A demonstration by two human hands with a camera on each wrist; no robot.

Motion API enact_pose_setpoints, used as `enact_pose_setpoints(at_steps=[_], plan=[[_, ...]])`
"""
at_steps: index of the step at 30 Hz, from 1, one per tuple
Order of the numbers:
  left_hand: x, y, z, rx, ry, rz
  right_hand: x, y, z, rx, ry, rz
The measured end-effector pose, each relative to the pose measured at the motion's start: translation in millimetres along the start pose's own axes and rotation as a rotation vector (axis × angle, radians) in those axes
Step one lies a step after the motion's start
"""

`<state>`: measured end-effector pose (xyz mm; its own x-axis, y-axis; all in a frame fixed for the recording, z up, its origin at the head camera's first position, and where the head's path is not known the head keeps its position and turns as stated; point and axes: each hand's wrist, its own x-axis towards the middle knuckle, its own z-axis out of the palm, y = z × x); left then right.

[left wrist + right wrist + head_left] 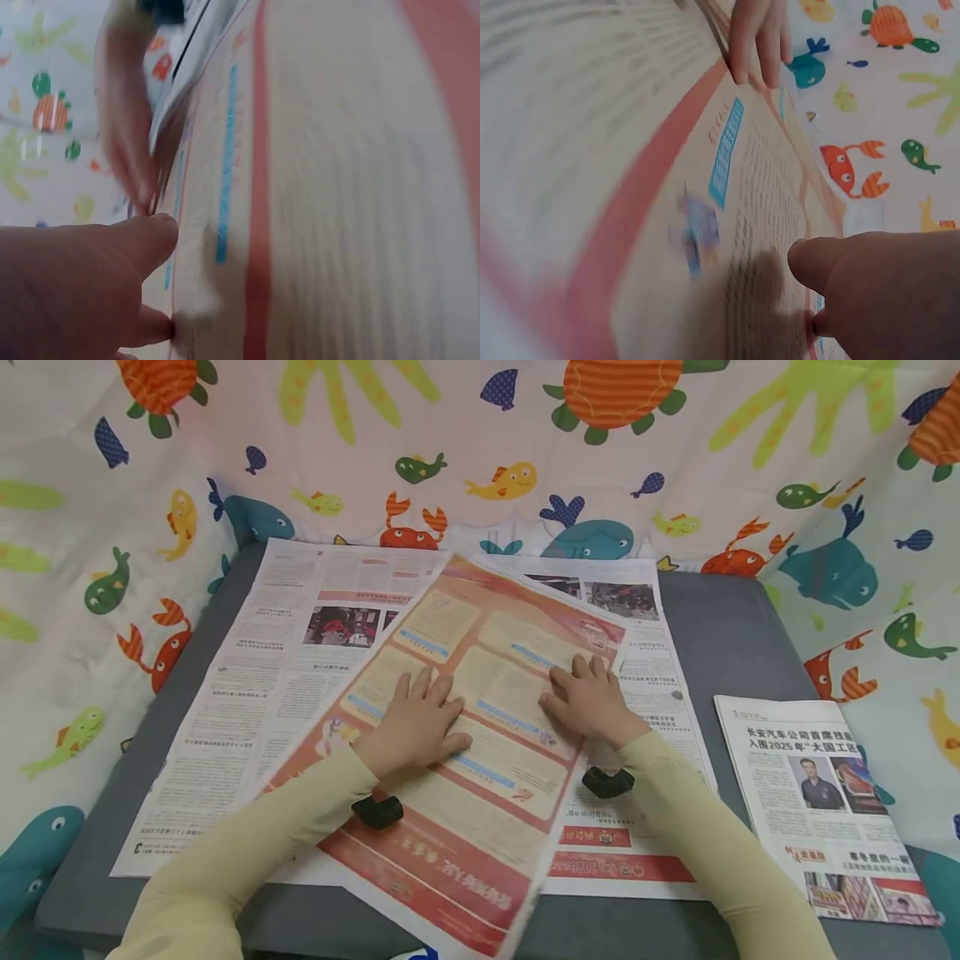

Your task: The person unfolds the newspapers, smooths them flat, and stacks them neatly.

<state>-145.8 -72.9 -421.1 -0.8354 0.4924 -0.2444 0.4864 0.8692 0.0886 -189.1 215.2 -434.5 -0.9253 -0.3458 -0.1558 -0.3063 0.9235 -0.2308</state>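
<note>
A newspaper sheet (pixel 495 777) with orange-red borders and cream text boxes lies slanted on top of a wider, mostly white newspaper spread (pixel 217 735). On the middle of the orange sheet rests my left hand (pixel 411 722), fingers spread and fairly straight. Near the sheet's right edge my right hand (pixel 592 697) lies on it, fingers extended. The left wrist view shows the left thumb (pixel 154 240) against the printed surface. In the right wrist view the right thumb (pixel 817 262) is close to the paper, which fills much of that view.
Both papers lie on a dark grey table (pixel 705 635). A folded newspaper (pixel 817 810) with photos sits at the right side. Behind and around the table hangs a white cloth (pixel 465 435) printed with sea animals. The orange sheet's lower end reaches past the table's front edge.
</note>
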Motion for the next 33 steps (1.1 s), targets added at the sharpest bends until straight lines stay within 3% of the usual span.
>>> enact_pose_setpoints(at_steps=[5,9,17,26,33], plan=[[-4.7,21.0,10.0,-0.037,0.014,0.06,19.7,1.9,-5.8,0.031,-0.067,0.042],[-0.6,32.8,19.7,-0.082,0.014,0.062,34.4,4.1,-7.9,0.044,-0.092,0.067],[14.5,35.7,27.9,-0.191,0.01,0.039,48.1,11.3,-1.9,0.051,-0.064,0.073],[36.3,28.7,26.2,-0.183,0.003,0.026,16.6,24.1,6.7,0.05,0.016,-0.028],[45.9,24.4,24.7,-0.204,0.037,0.047,-18.4,45.3,8.5,0.062,0.047,-0.024]])
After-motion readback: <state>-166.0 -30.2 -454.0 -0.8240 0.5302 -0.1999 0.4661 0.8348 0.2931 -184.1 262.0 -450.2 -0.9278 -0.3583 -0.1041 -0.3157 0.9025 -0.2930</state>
